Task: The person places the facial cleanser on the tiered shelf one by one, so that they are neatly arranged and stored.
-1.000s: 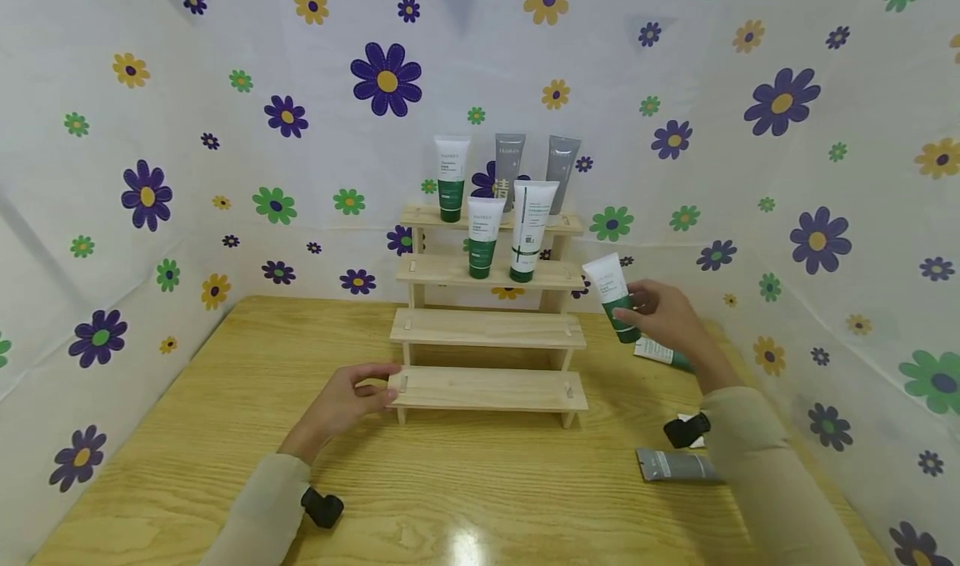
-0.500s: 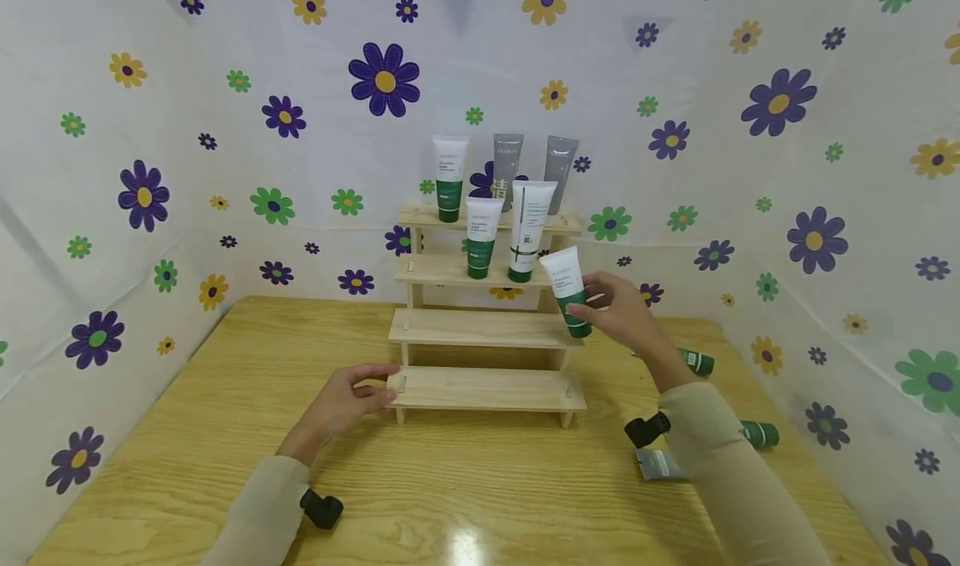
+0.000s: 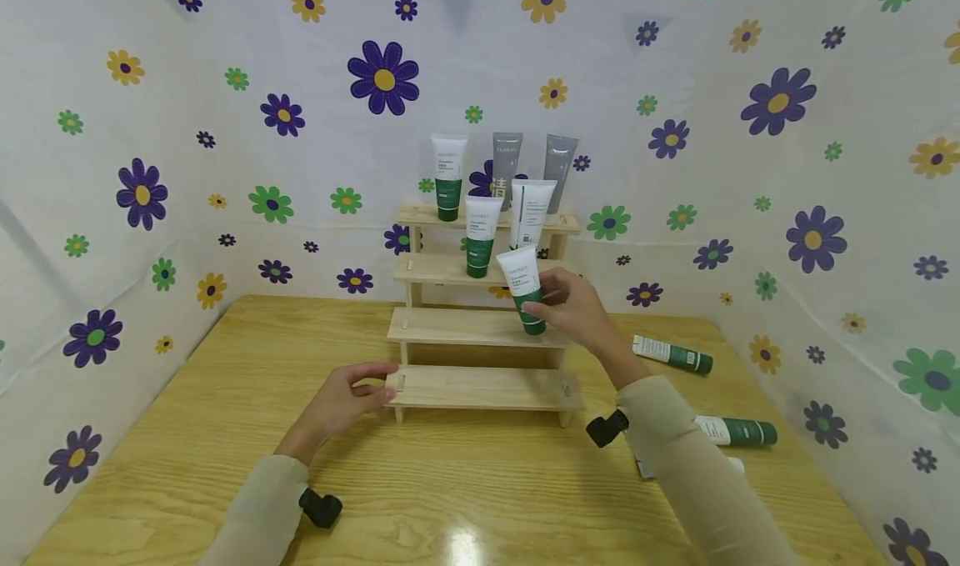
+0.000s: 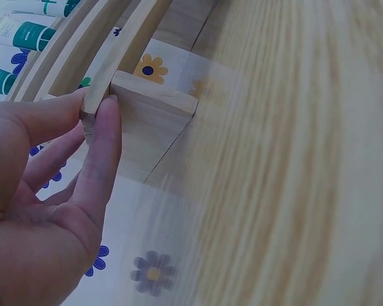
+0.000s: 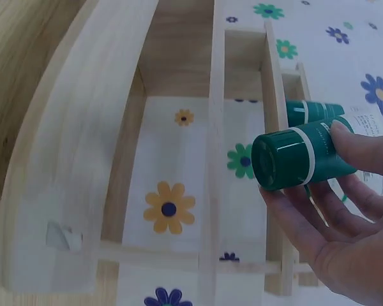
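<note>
A four-tier wooden display stand stands on the table. My left hand pinches the left end of its lowest shelf between thumb and fingers, as the left wrist view also shows. In my right hand is a white and green squeeze tube, cap down and slightly tilted, in front of the stand over the second shelf from the bottom. The right wrist view shows the thumb and fingers around its green cap end. Behind it on the shelf above stand a white and green tube and a taller white tube, its lower part hidden.
On the top shelf stand a white and green tube and two grey tubes. Right of the stand, a tube and another green-capped tube lie on the table; more is partly hidden under my right forearm. Flower-patterned cloth surrounds the table.
My right hand has carried the tube leftward from beside the stand to in front of its shelves. The left hand has stayed on the lowest shelf's end.
</note>
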The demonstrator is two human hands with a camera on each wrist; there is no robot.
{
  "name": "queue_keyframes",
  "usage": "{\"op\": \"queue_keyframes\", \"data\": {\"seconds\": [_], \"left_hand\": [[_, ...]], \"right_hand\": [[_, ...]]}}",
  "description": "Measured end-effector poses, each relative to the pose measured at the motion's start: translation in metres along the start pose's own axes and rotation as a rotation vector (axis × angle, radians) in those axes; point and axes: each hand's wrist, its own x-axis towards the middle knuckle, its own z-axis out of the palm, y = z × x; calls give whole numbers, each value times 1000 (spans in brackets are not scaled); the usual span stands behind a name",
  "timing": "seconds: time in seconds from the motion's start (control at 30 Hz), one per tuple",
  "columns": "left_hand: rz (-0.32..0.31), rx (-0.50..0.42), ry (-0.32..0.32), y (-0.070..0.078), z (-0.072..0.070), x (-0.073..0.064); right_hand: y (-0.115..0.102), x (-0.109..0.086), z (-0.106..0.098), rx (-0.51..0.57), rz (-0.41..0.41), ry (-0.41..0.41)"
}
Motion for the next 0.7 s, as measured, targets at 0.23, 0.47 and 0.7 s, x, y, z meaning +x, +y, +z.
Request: {"op": "queue_keyframes", "data": {"seconds": [0.23,0.47,0.7], "left_hand": [[-13,13,17,1,0,0],[-2,-2,-1,2,-1,-1],[3,-16,-14,1,-2,-1]], "right_hand": [[-11,7,25,56,0,6],[-18,11,48,128,-20,56],[-23,14,66,194,-36,49]]}}
